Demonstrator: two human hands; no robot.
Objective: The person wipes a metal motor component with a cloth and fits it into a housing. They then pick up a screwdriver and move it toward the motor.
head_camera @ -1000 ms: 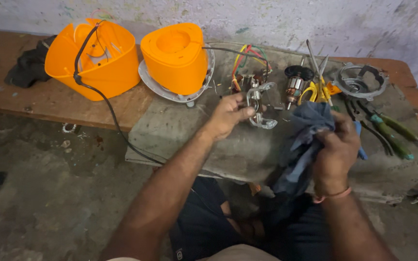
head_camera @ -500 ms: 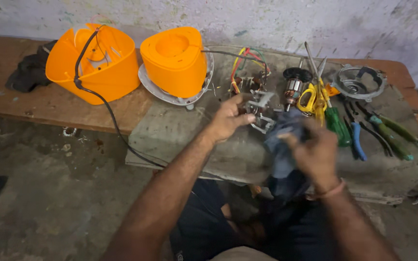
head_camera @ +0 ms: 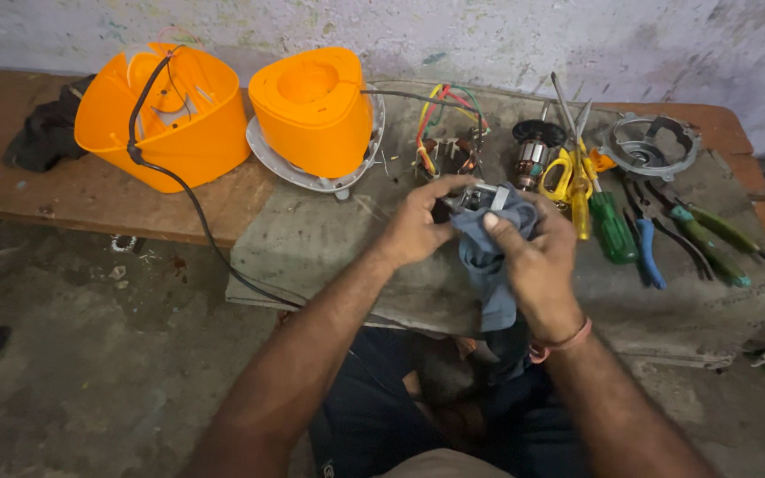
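Over the grey slab [head_camera: 329,257] on the wooden bench [head_camera: 64,190], both hands have come together. A second ago the right hand [head_camera: 537,265] hung lower with the blue-grey rag [head_camera: 489,265] dangling; now it presses the cloth up against the small metal part [head_camera: 478,196], fingers curled tight around the rag. The left hand [head_camera: 418,226] grips that part from the other side, fingers closed on it, apparently for wiping. Two orange housings [head_camera: 312,111] and the screwdrivers [head_camera: 608,226] lie untouched nearby.
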